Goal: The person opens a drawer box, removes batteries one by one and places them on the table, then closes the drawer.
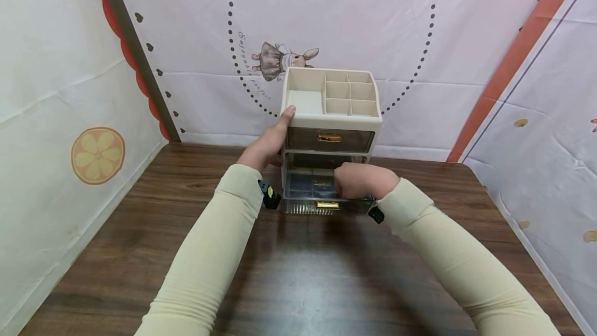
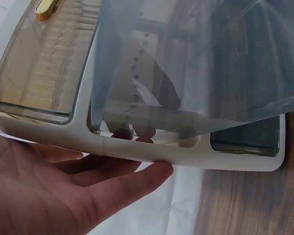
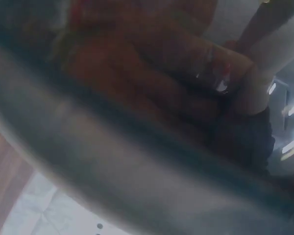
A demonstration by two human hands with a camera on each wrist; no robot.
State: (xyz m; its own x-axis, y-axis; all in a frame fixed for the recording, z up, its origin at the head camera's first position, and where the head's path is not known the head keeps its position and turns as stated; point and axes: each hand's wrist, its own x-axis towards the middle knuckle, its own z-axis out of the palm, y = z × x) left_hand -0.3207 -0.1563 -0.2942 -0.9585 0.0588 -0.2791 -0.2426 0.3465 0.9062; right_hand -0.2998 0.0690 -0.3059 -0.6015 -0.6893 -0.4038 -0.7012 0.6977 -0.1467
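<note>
A cream desktop organizer (image 1: 330,120) with tinted see-through drawers stands toward the back of the table. Its lower drawer (image 1: 298,206), with a gold handle, is pulled out toward me. My left hand (image 1: 268,144) rests against the organizer's left side, thumb up by the top front corner. In the left wrist view, the left hand's extended fingers (image 2: 132,181) touch the cream side frame (image 2: 186,159). My right hand (image 1: 361,179) reaches down into the drawer with bent fingers. The right wrist view is dark and blurred through the drawer wall, so whether that hand (image 3: 122,78) holds anything is unclear.
The organizer's upper drawer (image 1: 308,140) is closed. Its top tray has one large compartment (image 1: 305,101) and several small ones (image 1: 338,89). Dark wood tabletop (image 1: 298,284) lies around it. Printed white cloth (image 1: 336,19) hangs behind and at both sides.
</note>
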